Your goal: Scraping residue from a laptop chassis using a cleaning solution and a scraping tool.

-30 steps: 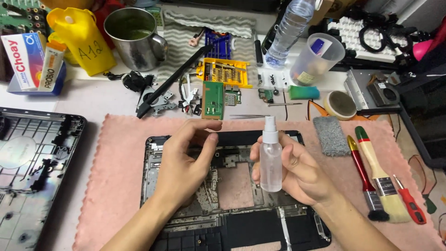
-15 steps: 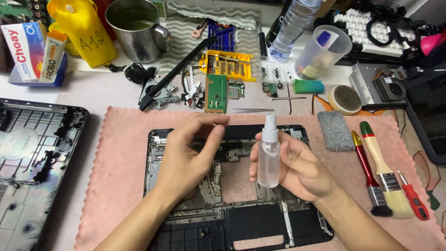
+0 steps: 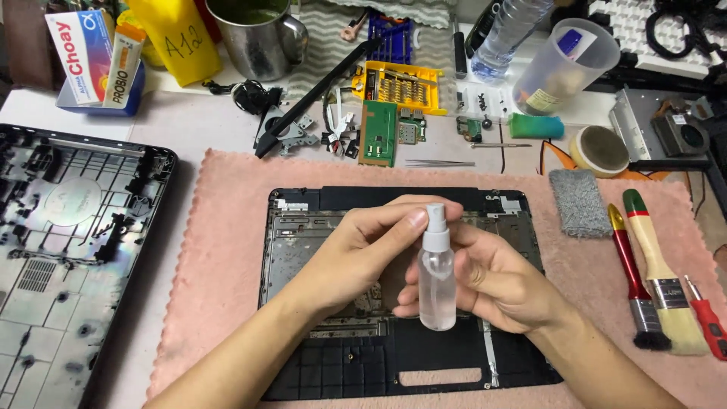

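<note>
Clear plastic, the small spray bottle (image 3: pixel 437 282) is held upright by the right hand (image 3: pixel 496 284), whose fingers are curled around the back of its body. The white nozzle at its top is touched by the fingertips of the left hand (image 3: pixel 362 250), which are drawn narrow and pinched about the sprayer head. Beneath both sets of fingers, a stripped black laptop chassis (image 3: pixel 318 356) is laid flat on a pink fleece mat (image 3: pixel 223 250). To the outside of the right-hand fingers, a red-handled brush (image 3: pixel 631 280), a pale wooden brush (image 3: pixel 660 280) and a red-handled screwdriver (image 3: pixel 704 316) are lined up on the mat, with a grey cleaning pad (image 3: pixel 579 201) just beyond them. Past the fingertips, a green circuit board (image 3: pixel 378 132) and a yellow bit case (image 3: pixel 399 85) are seen on the table. Well off the left wrist, a separated black bottom cover (image 3: pixel 68 250) is set down.
</note>
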